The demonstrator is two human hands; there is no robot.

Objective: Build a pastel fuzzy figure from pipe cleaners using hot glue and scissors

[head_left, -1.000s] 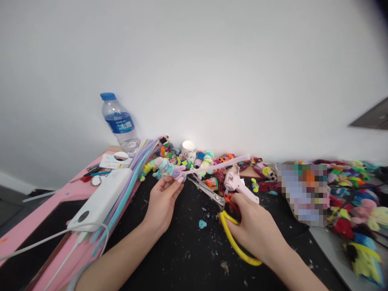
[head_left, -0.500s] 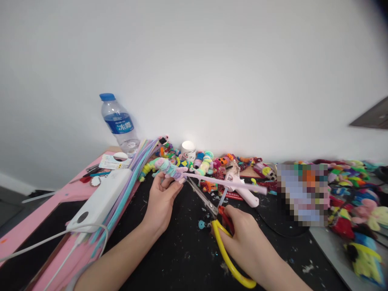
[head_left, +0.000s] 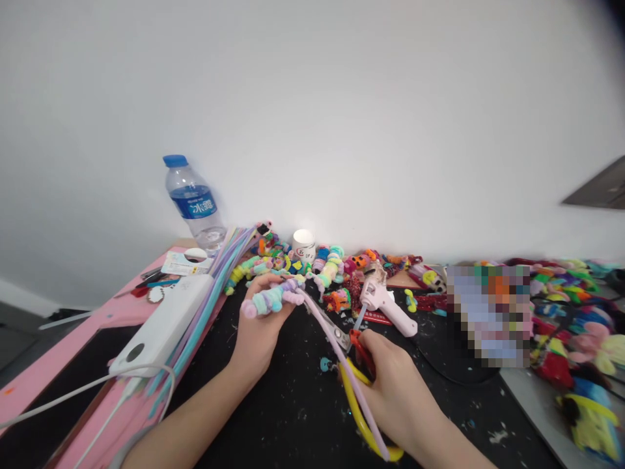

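Note:
Pinched in my left hand (head_left: 263, 326) is a small pastel figure of coiled pipe cleaners (head_left: 273, 299), in pink, mint and lilac. From its right end a long lilac pipe cleaner (head_left: 359, 391) hangs down toward the lower right, passing in front of the scissors. My right hand (head_left: 390, 371) grips the scissors by their yellow and red handles (head_left: 359, 417). The blades point up and left at the figure's right end, partly covered by the lilac strand. Whether the blades touch the strand I cannot tell.
A pink glue gun (head_left: 388, 306) lies behind my right hand. Left are a white power strip (head_left: 163, 326), loose pipe cleaners (head_left: 209, 306) and a water bottle (head_left: 195, 208). A white roll (head_left: 303, 244) and several colourful figures (head_left: 361, 260) line the wall.
The pastel figure has turned in my left hand, its left end now lower and nearer. Its lilac strand swung from pointing right to hanging down across the scissors.

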